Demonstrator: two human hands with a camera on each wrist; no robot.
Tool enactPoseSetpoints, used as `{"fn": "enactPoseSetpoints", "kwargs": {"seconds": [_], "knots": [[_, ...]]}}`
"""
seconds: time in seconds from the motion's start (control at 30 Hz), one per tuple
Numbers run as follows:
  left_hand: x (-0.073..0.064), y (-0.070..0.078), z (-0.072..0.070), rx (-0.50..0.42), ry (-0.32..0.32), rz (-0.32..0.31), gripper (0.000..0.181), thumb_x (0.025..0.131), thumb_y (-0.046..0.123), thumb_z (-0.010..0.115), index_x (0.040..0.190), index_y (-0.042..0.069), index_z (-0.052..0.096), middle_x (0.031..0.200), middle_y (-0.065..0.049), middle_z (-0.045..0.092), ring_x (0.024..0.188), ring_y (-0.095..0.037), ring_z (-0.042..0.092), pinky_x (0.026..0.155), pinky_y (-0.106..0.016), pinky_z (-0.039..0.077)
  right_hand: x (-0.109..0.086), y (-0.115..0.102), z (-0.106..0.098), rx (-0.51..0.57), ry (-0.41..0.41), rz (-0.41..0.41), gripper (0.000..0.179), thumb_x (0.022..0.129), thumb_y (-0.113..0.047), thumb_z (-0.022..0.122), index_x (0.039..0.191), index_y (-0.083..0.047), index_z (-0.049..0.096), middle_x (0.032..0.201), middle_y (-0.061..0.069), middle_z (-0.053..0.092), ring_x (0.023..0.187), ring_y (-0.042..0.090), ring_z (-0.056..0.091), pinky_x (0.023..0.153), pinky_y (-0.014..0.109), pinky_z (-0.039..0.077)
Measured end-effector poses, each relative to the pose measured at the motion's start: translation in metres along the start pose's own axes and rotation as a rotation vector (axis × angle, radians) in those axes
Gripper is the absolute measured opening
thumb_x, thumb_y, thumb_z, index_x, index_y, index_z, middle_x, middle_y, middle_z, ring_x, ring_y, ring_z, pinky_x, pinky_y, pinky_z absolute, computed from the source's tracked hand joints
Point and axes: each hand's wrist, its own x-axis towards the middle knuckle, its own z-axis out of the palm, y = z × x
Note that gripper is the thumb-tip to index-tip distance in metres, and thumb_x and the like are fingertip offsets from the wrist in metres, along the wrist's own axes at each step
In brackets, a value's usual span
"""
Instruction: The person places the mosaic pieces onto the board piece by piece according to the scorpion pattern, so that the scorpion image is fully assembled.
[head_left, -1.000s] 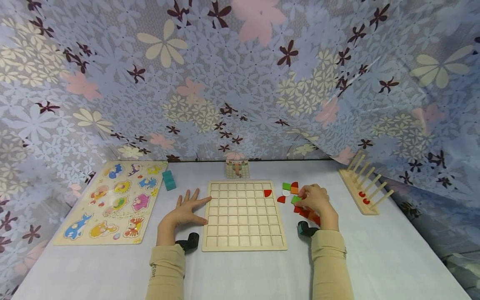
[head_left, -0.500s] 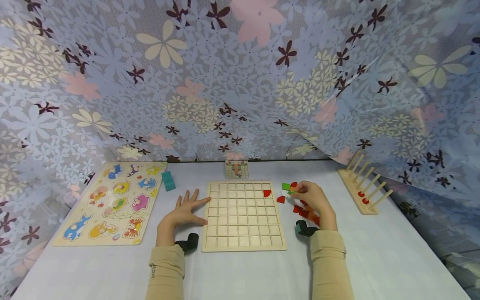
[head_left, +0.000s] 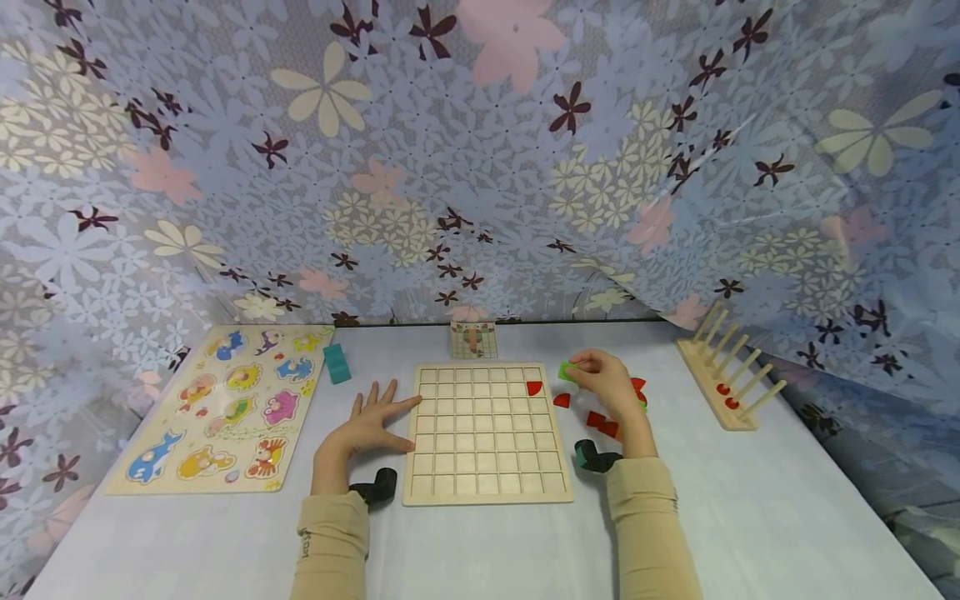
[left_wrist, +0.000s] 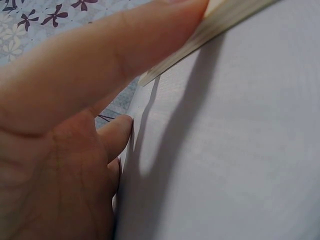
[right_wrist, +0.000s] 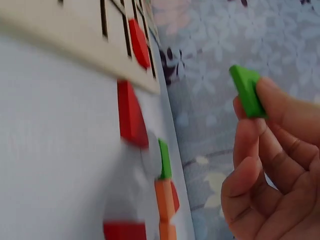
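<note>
Between thumb and forefinger, my right hand point(head_left: 609, 385) pinches a green square tile point(right_wrist: 247, 92), held up off the table. Below it a second green tile point(right_wrist: 164, 159) lies on the tabletop beside a white piece point(right_wrist: 151, 154) and orange tiles point(right_wrist: 164, 199). My left hand point(head_left: 371, 423) is spread, with thumb and forefinger touching the left edge of the wooden grid board point(head_left: 487, 414). One red quarter-round tile point(head_left: 534, 388) sits in a cell near the board's upper right corner. Another red quarter-round tile point(head_left: 562, 400) lies just outside the right edge.
Several red tiles point(head_left: 602, 423) lie right of the board, partly hidden by my right arm. Behind the board stands a small pattern card point(head_left: 474, 340). A sea-animal puzzle point(head_left: 225, 408) and teal blocks point(head_left: 337, 363) are at left; a wooden peg rack point(head_left: 716, 383) stands at right.
My right hand has lifted the green tile from the loose pieces, then carried it left and slightly away from me. The left hand has stayed on the board's edge.
</note>
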Motion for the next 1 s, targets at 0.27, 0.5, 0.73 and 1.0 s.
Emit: {"fn": "enactPoseSetpoints", "kwargs": {"seconds": [0.27, 0.5, 0.73, 1.0], "knots": [[-0.001, 0.000, -0.001, 0.000, -0.003, 0.005, 0.086, 0.067, 0.030, 0.080, 0.141, 0.013, 0.039, 0.152, -0.025, 0.000, 0.136, -0.044, -0.015, 0.106, -0.056, -0.016, 0.006, -0.008, 0.021, -0.008, -0.066, -0.061, 0.030, 0.089, -0.012, 0.060, 0.116, 0.002, 0.058, 0.101, 0.017, 0.061, 0.091, 0.029, 0.058, 0.079, 0.043, 0.049], [-0.001, -0.002, -0.001, -0.012, -0.011, 0.001, 0.086, 0.067, 0.030, 0.080, 0.141, 0.013, 0.039, 0.152, -0.024, -0.001, 0.136, -0.043, -0.016, 0.106, -0.055, -0.017, 0.010, -0.010, 0.043, -0.035, -0.107, -0.043, 0.022, 0.087, -0.009, 0.061, 0.107, 0.000, 0.062, 0.103, 0.017, 0.059, 0.093, 0.029, 0.055, 0.070, 0.036, 0.049], [0.000, -0.002, 0.000, -0.014, -0.016, 0.005, 0.085, 0.068, 0.030, 0.080, 0.141, 0.015, 0.039, 0.152, -0.022, -0.001, 0.137, -0.042, -0.017, 0.106, -0.056, -0.017, 0.015, -0.013, 0.055, -0.076, -0.110, -0.015, 0.018, 0.086, -0.010, 0.063, 0.102, -0.003, 0.064, 0.097, 0.014, 0.058, 0.079, 0.025, 0.055, 0.058, 0.029, 0.044], [0.000, 0.001, -0.002, -0.014, -0.009, 0.011, 0.085, 0.068, 0.029, 0.079, 0.141, 0.015, 0.040, 0.152, -0.023, 0.000, 0.136, -0.043, -0.016, 0.106, -0.056, -0.017, 0.015, -0.009, 0.061, -0.081, -0.110, -0.033, 0.011, 0.086, -0.006, 0.063, 0.096, -0.003, 0.065, 0.088, 0.009, 0.060, 0.079, 0.022, 0.056, 0.067, 0.032, 0.048]]}}
